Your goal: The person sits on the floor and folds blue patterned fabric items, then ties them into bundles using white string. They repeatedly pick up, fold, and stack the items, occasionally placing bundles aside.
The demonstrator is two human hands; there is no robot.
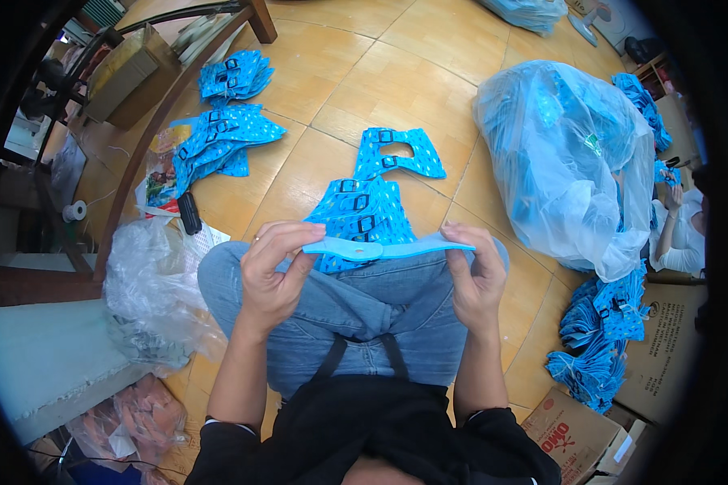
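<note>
- Holding a light-blue strap [384,249] flat and level above the lap, the left hand [273,271] and right hand [477,279] each pinch one end; the grip is narrow on both sides, thumb over fingers, closed on the strap.
- The strap is a plain, pale blue band, a little wider at its left end and tapering to a point at the right, seen nearly edge-on, so its face is hard to read.
- Just past it, on the knees and the floor [356,73], lies a small heap [362,212] of blue spotted pieces with dark buckles, and one more piece [396,153] spread flat beyond that.
- Room: open wooden floor ahead of the knees; to the left it is hemmed by a wooden frame [150,129] and a clear plastic bag [150,283], to the right by a big bag [566,162] full of blue pieces.
- Counts: one strap in hand; two stacks of blue pieces at far left [234,77] [218,145]; one pile [598,339] at lower right beside two cardboard boxes [578,440] [671,347]; possibly another bag at the top edge, though it is cut off.
- Another person's arm [671,234] shows at the right rim, apart from the two hands.
</note>
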